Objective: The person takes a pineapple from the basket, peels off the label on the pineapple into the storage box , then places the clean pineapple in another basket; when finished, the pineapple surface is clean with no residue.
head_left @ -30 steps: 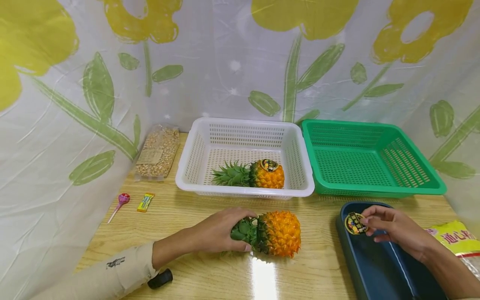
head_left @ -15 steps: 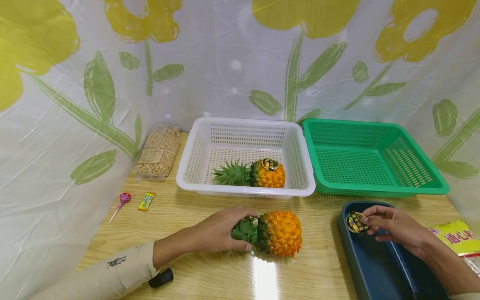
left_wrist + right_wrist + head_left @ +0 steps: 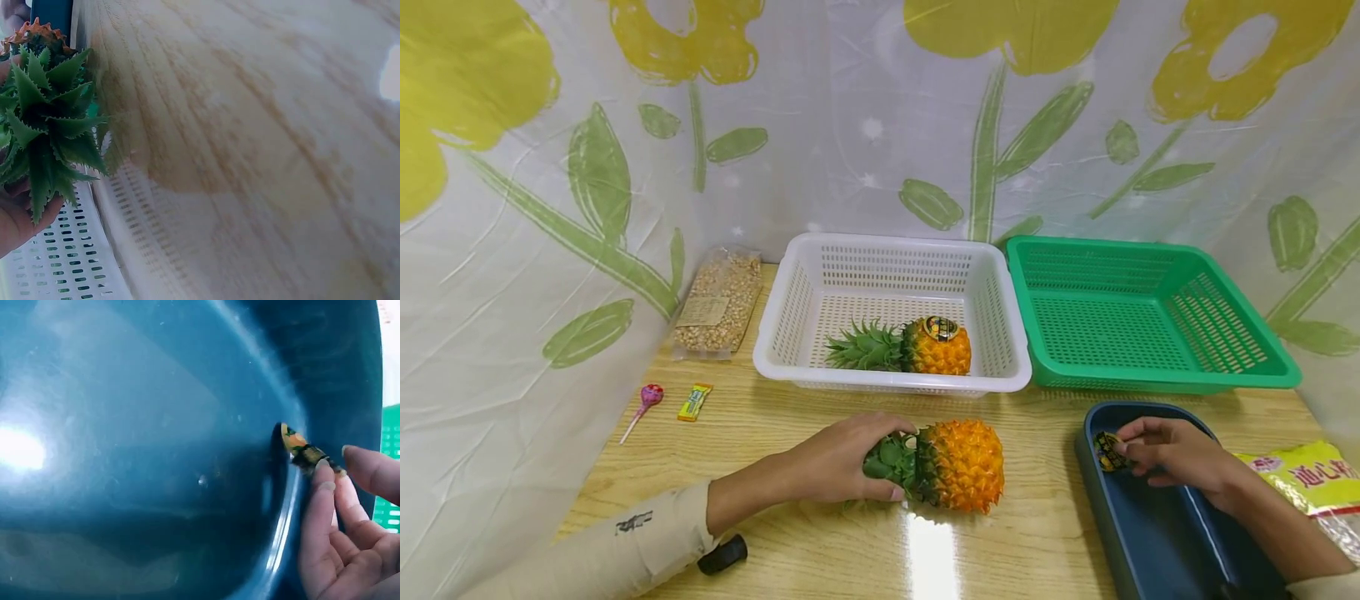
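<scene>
My left hand [image 3: 853, 460] grips the green leafy crown of a small orange pineapple [image 3: 964, 465] lying on the table. The spiky crown [image 3: 50, 125] fills the left of the left wrist view, its leaf tips beside the fingers. Over the far end of a dark blue tray [image 3: 1086, 467], my right hand [image 3: 1176, 454] pinches a round black-and-gold label [image 3: 1109, 452] at its fingertips. Seen from the right wrist, the label [image 3: 300, 447] is tilted by the tray's inner wall, with one finger apart from it. Another pineapple [image 3: 940, 348], bearing a similar round label, lies in the white basket [image 3: 891, 382].
A green basket [image 3: 1150, 379] stands right of the white one. At left are a bag of corn kernels [image 3: 717, 304], a lollipop [image 3: 643, 406] and a yellow candy [image 3: 694, 402]. A yellow-and-clear packet [image 3: 1311, 479] lies at right. A black object [image 3: 722, 556] lies by the left sleeve.
My right hand has shifted slightly left and lower with the label, which now tilts and shows darker in the tray. The left hand and its pineapple stay in place.
</scene>
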The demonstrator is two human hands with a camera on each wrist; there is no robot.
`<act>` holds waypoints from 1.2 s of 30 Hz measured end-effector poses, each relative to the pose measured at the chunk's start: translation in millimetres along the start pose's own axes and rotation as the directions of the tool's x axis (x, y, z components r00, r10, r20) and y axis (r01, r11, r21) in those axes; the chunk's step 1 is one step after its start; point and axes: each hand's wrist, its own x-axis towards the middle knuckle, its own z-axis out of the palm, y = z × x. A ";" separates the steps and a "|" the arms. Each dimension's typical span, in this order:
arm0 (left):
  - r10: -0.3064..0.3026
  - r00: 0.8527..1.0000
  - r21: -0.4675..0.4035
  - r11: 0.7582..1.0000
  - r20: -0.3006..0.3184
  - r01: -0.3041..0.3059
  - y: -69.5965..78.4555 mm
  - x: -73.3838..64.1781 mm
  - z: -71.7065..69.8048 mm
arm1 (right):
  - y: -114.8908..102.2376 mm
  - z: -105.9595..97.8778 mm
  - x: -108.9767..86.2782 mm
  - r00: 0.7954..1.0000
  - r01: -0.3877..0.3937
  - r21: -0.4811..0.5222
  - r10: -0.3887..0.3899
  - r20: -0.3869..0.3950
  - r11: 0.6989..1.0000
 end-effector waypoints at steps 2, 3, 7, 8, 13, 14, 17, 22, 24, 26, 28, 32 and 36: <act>-0.002 1.000 -0.004 1.000 0.002 0.002 0.3 -0.3 -0.1 | 0.2 1.0 0.3 1.000 -0.004 -0.025 0.004 -0.007 1.000; -0.003 1.000 -0.005 1.000 0.003 0.003 0.4 -0.4 -0.2 | 0.1 1.3 0.5 1.000 -0.010 -0.035 0.009 -0.010 0.999; -0.007 1.000 -0.010 1.000 0.005 0.007 0.9 -0.7 -0.5 | -0.1 1.9 1.0 1.000 -0.025 -0.058 0.025 -0.008 0.998; -0.008 1.000 -0.009 1.000 0.006 0.008 0.9 -0.8 -0.6 | -0.3 1.9 1.0 1.000 -0.029 -0.062 0.029 -0.008 0.998; -0.009 1.000 -0.004 1.000 0.006 0.009 0.9 -1.1 -0.4 | -0.4 2.3 -0.7 0.999 -0.029 -0.082 0.027 -0.018 0.996; -0.009 1.000 -0.003 1.000 0.006 0.009 0.8 -1.1 -0.3 | -0.3 2.3 -1.3 0.999 -0.026 -0.085 0.025 -0.021 0.996; -0.007 1.000 -0.004 1.000 0.005 0.007 0.3 -0.9 0.1 | -0.4 1.7 -3.7 0.999 -0.019 -0.094 0.016 -0.035 0.995; -0.005 1.000 -0.005 1.000 0.002 0.005 -0.2 -0.3 0.5 | -3.1 -1.6 -8.3 0.999 -0.005 -0.095 0.001 -0.042 0.995; -0.005 1.000 -0.007 1.000 0.000 0.005 -0.1 -0.3 0.6 | -4.7 -2.7 -10.4 0.999 0.011 -0.102 -0.016 -0.040 0.995; -0.004 1.000 -0.009 1.000 -0.001 0.004 0.0 -0.3 0.5 | -6.5 -3.2 -12.6 0.998 0.034 -0.106 -0.039 -0.043 0.994; -0.002 1.000 -0.010 1.000 -0.003 0.002 0.3 -0.4 0.6 | -9.2 -3.1 -15.2 0.997 0.060 -0.113 -0.065 -0.047 0.992; -0.001 1.000 -0.010 1.000 -0.004 0.001 0.3 -0.4 0.9 | -17.3 -1.6 -20.5 0.989 0.128 -0.121 -0.135 -0.055 0.984; -0.003 1.000 -0.005 1.000 -0.002 0.003 0.1 -0.2 1.2 | -27.4 3.5 -24.7 0.974 0.218 -0.101 -0.223 -0.045 0.971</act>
